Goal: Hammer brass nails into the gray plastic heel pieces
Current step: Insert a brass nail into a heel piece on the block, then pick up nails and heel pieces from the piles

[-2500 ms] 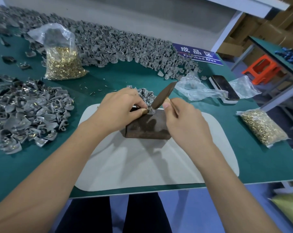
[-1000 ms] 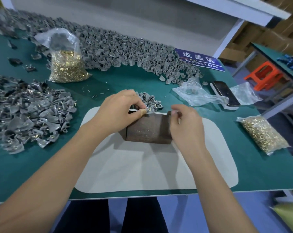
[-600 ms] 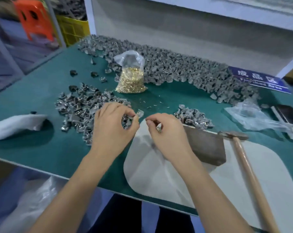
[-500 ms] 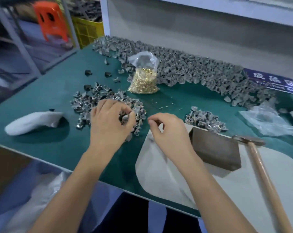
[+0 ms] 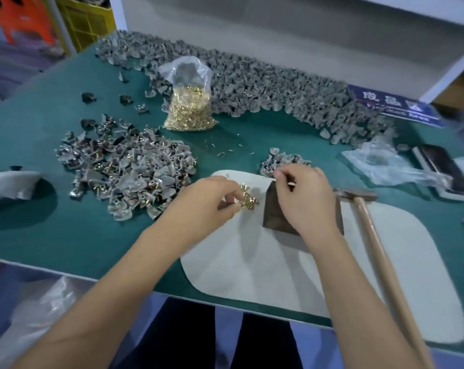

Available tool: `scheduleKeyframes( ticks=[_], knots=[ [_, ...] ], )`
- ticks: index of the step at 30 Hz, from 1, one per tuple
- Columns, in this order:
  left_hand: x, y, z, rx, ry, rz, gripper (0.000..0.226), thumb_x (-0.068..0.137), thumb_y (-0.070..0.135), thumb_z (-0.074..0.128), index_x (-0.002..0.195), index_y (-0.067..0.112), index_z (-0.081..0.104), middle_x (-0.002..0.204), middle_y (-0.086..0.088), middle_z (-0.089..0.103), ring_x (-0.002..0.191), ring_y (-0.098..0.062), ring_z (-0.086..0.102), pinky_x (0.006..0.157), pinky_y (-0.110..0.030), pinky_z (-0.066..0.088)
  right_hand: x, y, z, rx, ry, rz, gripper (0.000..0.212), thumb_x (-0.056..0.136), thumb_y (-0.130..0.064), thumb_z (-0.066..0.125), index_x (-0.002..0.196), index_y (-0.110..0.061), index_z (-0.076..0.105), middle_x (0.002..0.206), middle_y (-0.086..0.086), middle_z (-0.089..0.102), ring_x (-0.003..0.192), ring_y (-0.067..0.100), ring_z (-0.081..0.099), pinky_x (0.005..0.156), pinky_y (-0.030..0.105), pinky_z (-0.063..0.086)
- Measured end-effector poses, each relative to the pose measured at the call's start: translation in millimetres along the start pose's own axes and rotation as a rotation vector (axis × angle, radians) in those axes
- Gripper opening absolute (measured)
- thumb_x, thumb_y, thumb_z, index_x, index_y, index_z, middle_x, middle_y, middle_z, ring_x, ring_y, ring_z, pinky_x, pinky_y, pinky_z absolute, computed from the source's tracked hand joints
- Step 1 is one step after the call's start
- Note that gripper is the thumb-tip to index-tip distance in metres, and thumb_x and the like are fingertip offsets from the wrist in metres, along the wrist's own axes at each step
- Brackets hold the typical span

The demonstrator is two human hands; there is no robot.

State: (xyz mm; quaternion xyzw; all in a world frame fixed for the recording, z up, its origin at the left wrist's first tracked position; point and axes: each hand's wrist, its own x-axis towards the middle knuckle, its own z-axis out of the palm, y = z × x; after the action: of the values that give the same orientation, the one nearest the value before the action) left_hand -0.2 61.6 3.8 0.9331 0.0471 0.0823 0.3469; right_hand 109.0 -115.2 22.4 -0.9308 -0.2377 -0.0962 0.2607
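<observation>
My left hand (image 5: pixel 209 201) holds a small cluster of brass nails (image 5: pixel 248 198) in its curled fingers over the white mat (image 5: pixel 278 262). My right hand (image 5: pixel 305 201) hovers over the dark metal block (image 5: pixel 272 211) and pinches something small at its fingertips; I cannot make out what. The hammer (image 5: pixel 372 230) lies on the mat to the right of the block, head away from me. A small heap of gray heel pieces (image 5: pixel 281 161) lies just behind the block. A pile of heel pieces with brass nails in them (image 5: pixel 124 169) lies to the left.
An open plastic bag of brass nails (image 5: pixel 188 102) stands behind the left pile. A long bank of gray heel pieces (image 5: pixel 252 78) runs along the back of the green table (image 5: pixel 65 235). Crumpled plastic (image 5: pixel 385 163) and a phone (image 5: pixel 443 169) lie at right; white cloth (image 5: pixel 9 185) at left.
The hammer was laid down on the mat. My left hand went to the left pile and came back to the mat, now holding brass nails. My right hand moved over the block.
</observation>
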Motion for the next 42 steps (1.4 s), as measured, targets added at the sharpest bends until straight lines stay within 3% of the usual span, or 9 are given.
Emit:
scheduleKeyframes(
  ticks=[5,13,17,21,25,31,34,38,42],
  knots=[
    [3.1,7.6,6.3,0.071,0.026,0.006,0.008,0.090,0.029,0.075,0.096,0.033,0.075,0.089,0.014,0.062,0.083,-0.005,0.060,0.079,-0.034,0.053,1.5,2.8,3.4,0.000,0.036,-0.006,0.021,0.100,-0.029,0.054,0.093,-0.028,0.073,0.091,-0.010,0.073,0.092,0.022,0.053,0.068,0.034,0.041],
    [15.7,11.3,10.8,0.157,-0.025,0.111,0.008,0.096,0.023,0.067,0.102,0.022,0.072,0.098,0.008,0.061,0.097,-0.013,0.056,0.085,-0.042,0.049,0.8,6.1,4.9,0.069,0.045,0.003,0.018,0.098,-0.027,0.057,0.091,-0.028,0.074,0.093,-0.012,0.073,0.094,0.020,0.055,0.069,0.031,0.035],
    [14.0,11.8,11.7,0.274,-0.026,0.198,0.012,0.100,0.026,0.061,0.109,0.022,0.069,0.106,0.009,0.063,0.105,-0.015,0.058,0.084,-0.039,0.049,3.2,9.7,1.2,0.308,0.040,0.071,0.016,0.098,-0.025,0.062,0.096,-0.027,0.078,0.095,-0.014,0.075,0.094,0.011,0.062,0.076,0.029,0.048],
    [12.1,12.9,14.5,0.363,0.014,0.203,0.013,0.102,0.029,0.058,0.111,0.024,0.065,0.106,0.010,0.063,0.100,-0.016,0.060,0.076,-0.040,0.049,3.7,15.7,-6.9,0.533,0.090,0.128,0.015,0.096,-0.020,0.065,0.091,-0.025,0.078,0.086,-0.023,0.071,0.090,0.000,0.064,0.080,0.017,0.047],
    [18.1,16.6,11.2,0.286,0.087,0.106,0.010,0.100,0.035,0.060,0.109,0.029,0.063,0.105,0.016,0.062,0.092,-0.008,0.058,0.075,-0.030,0.042,4.1,19.5,-9.3,0.593,0.096,0.142,0.017,0.095,-0.017,0.065,0.091,-0.026,0.079,0.091,-0.019,0.074,0.095,0.004,0.067,0.087,0.026,0.052],
    [4.4,12.2,8.8,0.191,0.011,-0.017,0.009,0.091,0.042,0.070,0.094,0.034,0.066,0.093,0.015,0.058,0.081,0.004,0.054,0.069,-0.026,0.045,3.0,20.5,-8.7,0.591,0.095,0.139,0.016,0.097,-0.020,0.065,0.092,-0.029,0.078,0.088,-0.025,0.072,0.092,-0.006,0.063,0.079,0.013,0.047],
    [2.0,15.8,13.9,0.130,0.068,-0.035,0.005,0.093,0.035,0.071,0.092,0.030,0.070,0.090,0.011,0.059,0.084,-0.004,0.055,0.071,-0.032,0.046,0.6,18.1,-5.5,0.531,0.094,0.089,0.015,0.098,-0.020,0.064,0.093,-0.025,0.077,0.090,-0.018,0.073,0.087,0.001,0.063,0.075,0.010,0.045],
    [3.5,21.6,21.4,0.415,0.120,-0.019,0.016,0.101,0.040,0.055,0.100,0.029,0.066,0.101,0.010,0.057,0.099,-0.012,0.057,0.067,-0.034,0.043,-0.9,14.4,-4.6,0.433,0.056,0.040,0.014,0.098,-0.021,0.063,0.095,-0.024,0.077,0.090,-0.015,0.073,0.084,0.004,0.061,0.073,0.020,0.046],
    [11.8,24.0,25.2,0.401,0.158,-0.039,0.017,0.104,0.041,0.048,0.106,0.028,0.060,0.104,0.013,0.052,0.105,-0.011,0.054,0.066,-0.033,0.037,-1.1,14.8,-7.8,0.457,0.066,0.038,0.015,0.098,-0.021,0.064,0.096,-0.022,0.078,0.095,-0.013,0.075,0.089,0.006,0.064,0.082,0.029,0.051]
  ],
)
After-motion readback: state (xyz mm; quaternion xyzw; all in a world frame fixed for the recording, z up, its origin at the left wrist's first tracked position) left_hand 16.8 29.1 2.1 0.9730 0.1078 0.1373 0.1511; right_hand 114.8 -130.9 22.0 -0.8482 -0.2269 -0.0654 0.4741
